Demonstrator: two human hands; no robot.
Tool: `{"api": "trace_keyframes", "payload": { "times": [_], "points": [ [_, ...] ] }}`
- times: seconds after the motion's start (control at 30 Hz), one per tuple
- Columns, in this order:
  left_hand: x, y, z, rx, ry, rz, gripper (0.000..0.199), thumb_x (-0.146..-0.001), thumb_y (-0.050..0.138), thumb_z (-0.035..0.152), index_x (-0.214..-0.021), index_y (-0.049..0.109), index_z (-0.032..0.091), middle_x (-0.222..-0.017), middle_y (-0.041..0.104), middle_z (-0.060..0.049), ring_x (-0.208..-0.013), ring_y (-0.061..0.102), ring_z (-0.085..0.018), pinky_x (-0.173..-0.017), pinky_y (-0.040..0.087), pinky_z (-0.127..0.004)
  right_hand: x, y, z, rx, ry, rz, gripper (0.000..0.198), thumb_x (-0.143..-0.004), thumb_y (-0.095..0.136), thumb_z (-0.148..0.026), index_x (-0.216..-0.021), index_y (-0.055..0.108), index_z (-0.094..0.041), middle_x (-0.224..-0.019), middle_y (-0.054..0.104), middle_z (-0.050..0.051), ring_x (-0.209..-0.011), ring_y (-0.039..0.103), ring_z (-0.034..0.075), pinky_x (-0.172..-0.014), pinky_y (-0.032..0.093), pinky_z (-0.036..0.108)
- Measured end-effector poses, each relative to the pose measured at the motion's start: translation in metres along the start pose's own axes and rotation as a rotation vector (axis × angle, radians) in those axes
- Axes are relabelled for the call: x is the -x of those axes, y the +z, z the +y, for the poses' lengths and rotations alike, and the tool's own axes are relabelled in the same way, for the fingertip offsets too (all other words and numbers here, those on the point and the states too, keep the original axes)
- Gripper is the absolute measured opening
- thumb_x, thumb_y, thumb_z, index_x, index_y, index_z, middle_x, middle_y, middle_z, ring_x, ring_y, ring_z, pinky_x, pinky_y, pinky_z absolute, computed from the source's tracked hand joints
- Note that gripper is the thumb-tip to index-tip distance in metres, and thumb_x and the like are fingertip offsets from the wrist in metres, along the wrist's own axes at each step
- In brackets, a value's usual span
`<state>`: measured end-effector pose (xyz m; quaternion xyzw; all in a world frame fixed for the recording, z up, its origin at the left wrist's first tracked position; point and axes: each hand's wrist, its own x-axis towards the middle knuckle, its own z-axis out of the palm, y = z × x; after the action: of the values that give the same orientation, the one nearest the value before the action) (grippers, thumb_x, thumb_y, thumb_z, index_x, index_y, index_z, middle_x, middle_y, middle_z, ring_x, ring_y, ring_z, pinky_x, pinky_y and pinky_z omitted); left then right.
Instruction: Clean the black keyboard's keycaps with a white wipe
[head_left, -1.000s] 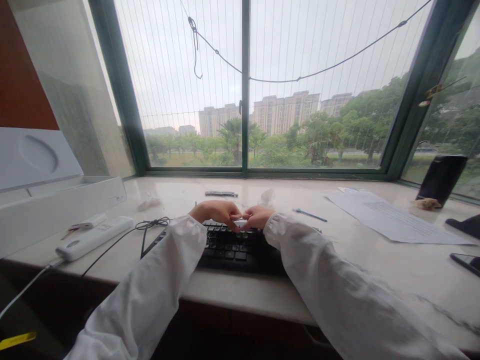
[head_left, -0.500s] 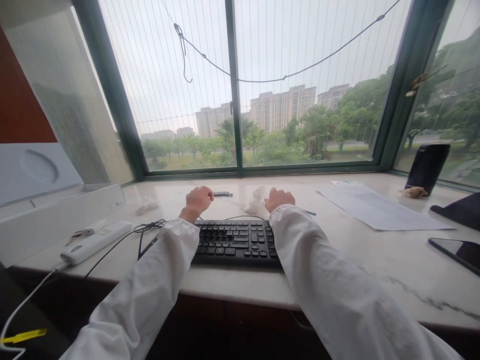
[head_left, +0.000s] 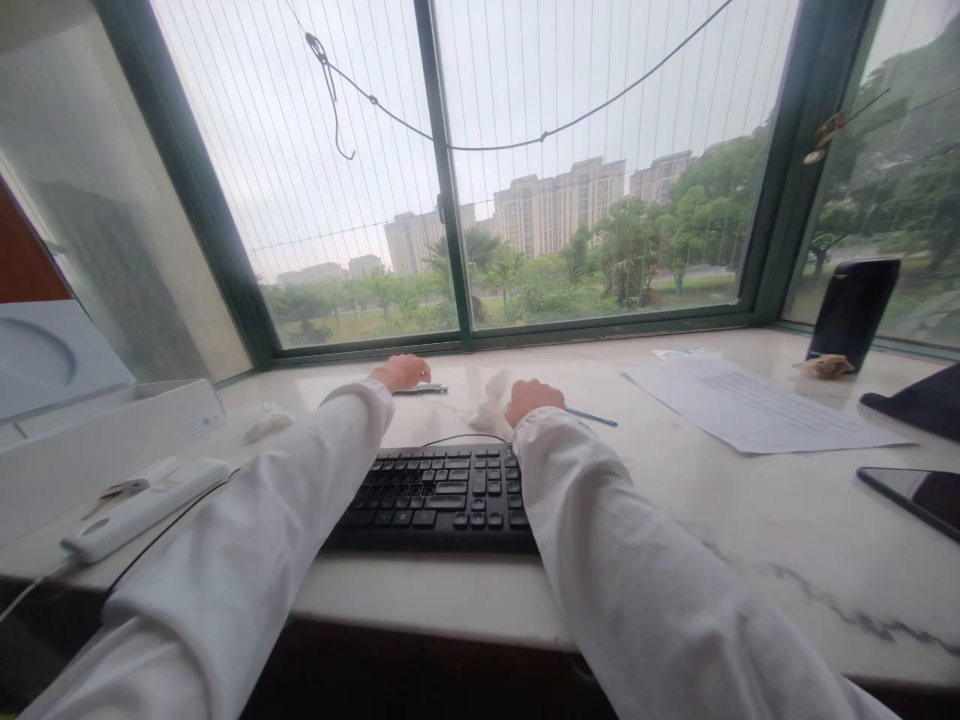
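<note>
My left hand [head_left: 403,373] is beyond the keyboard, right beside a slim silver metal tool [head_left: 431,389] lying on the white countertop. Its fingers point away and are mostly hidden behind the back of the hand. My right hand [head_left: 535,401] is closed, knuckles up, just past the keyboard's right end. Crumpled white tissue [head_left: 492,402] lies against its left side, and a thin blue stick like a pen [head_left: 592,415] extends on its right. What the curled fingers hold, if anything, is hidden. Below both hands sits a black keyboard [head_left: 450,495] with some keycaps off.
On the left are a white open box [head_left: 112,435], a white power strip [head_left: 150,510] with keys on it, and another tissue wad [head_left: 267,422]. To the right lie printed paper [head_left: 757,405], a phone [head_left: 915,495] and a dark upright object [head_left: 853,312]. A window [head_left: 600,240] closes off the back.
My left hand has moved farther forward, to the silver tool. My right hand stays closed near the tissue, while more of the blue stick shows. The view has turned slightly.
</note>
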<state>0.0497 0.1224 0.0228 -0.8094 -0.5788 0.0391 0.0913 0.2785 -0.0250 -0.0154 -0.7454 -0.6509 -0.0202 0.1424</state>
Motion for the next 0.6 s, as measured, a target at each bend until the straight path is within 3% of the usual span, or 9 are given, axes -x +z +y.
{"api": "trace_keyframes", "payload": {
  "times": [0.27, 0.47, 0.6],
  "points": [
    [-0.04, 0.023, 0.008, 0.001, 0.067, 0.054, 0.02, -0.082, 0.058, 0.024, -0.095, 0.073, 0.026, -0.112, 0.069, -0.005, -0.098, 0.061, -0.019, -0.086, 0.04, -0.024, 0.003, -0.004, -0.006, 0.008, -0.067, 0.017, 0.031, -0.083, 0.055, -0.028, -0.111, 0.065, -0.018, -0.109, 0.067, 0.016, -0.104, 0.063, 0.025, -0.084, 0.044, 0.033],
    [-0.051, 0.025, 0.007, 0.003, 0.091, 0.066, 0.017, -0.078, 0.062, 0.02, -0.089, 0.074, 0.024, -0.097, 0.073, -0.004, -0.091, 0.062, -0.017, -0.077, 0.038, -0.02, 0.003, -0.004, -0.008, 0.06, -0.069, -0.02, 0.035, -0.082, 0.055, -0.03, -0.115, 0.062, -0.02, -0.109, 0.067, 0.015, -0.103, 0.063, 0.025, -0.084, 0.044, 0.034],
    [-0.055, 0.029, 0.003, -0.007, 0.093, 0.081, 0.017, -0.077, 0.063, 0.02, -0.088, 0.074, 0.024, -0.097, 0.073, -0.004, -0.09, 0.063, -0.018, -0.075, 0.038, -0.021, 0.003, -0.005, -0.008, 0.058, -0.078, -0.022, 0.032, -0.083, 0.053, -0.026, -0.113, 0.063, -0.02, -0.109, 0.067, 0.015, -0.103, 0.063, 0.025, -0.085, 0.044, 0.035]
  ]
}}
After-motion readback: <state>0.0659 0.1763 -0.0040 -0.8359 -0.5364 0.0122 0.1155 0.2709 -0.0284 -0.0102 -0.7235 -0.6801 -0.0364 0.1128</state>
